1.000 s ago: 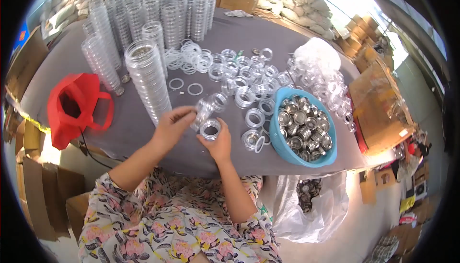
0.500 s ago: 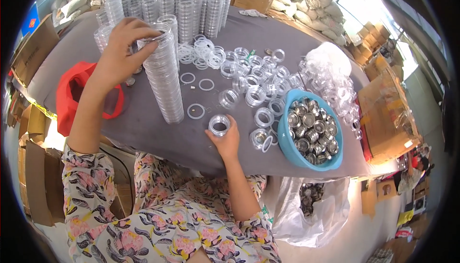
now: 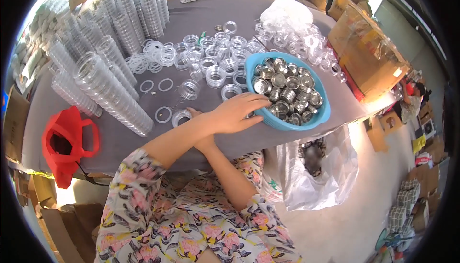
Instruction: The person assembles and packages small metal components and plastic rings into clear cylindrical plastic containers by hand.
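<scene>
My left hand [image 3: 239, 114] reaches across my right forearm to the left rim of a blue plastic bowl [image 3: 327, 115]. Its fingers are spread, and no held object shows in them. The bowl is heaped with small shiny metal cups [image 3: 287, 95]. Partly hidden behind my left forearm, my right hand [image 3: 205, 140] grips a short clear plastic ring [image 3: 181, 117] low over the table. Flat white rings [image 3: 163, 115] lie just left of it. Beyond my hands are many loose clear plastic rings [image 3: 215, 76]. A leaning stack of clear round pieces [image 3: 115, 95] stands to the left.
More clear stacks [image 3: 129, 16] fill the table's far left. A red bag [image 3: 67, 143] sits at the left edge. Clear parts spill from a white plastic bag [image 3: 287, 16] at the back right, beside a large cardboard box [image 3: 366, 49]. A white sack [image 3: 321, 176] hangs below the bowl.
My left hand has left the top of the tall clear stack and swung right to the bowl's rim. My right hand still holds the clear ring. The view has turned rightward.
</scene>
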